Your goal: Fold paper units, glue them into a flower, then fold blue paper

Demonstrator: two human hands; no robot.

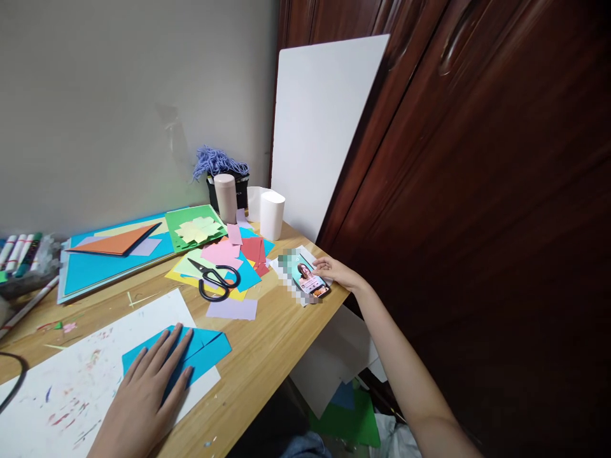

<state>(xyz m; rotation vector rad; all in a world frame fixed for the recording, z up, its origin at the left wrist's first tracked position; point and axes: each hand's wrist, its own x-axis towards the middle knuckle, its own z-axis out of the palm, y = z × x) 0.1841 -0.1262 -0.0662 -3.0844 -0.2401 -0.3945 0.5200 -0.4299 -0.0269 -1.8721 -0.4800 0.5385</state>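
My left hand (155,372) lies flat with spread fingers on a folded sheet of blue paper (207,350). Beneath the paper is a white sheet (62,397) marked with coloured smudges. My right hand (337,273) reaches to the table's right edge, its fingers loosely stretched over the side of a phone (305,273). The phone's screen is lit and shows a picture of a person; part of it is blurred out. Between the hands, black-handled scissors (214,280) rest on coloured paper pieces (222,252).
An orange folded paper (117,242) lies on blue sheets (88,273) at the back left, beside markers (19,254). A pink bottle (226,197), a white container (272,215) and blue yarn (214,159) stand at the back. A white board (329,121) leans against the wooden cabinet (477,210).
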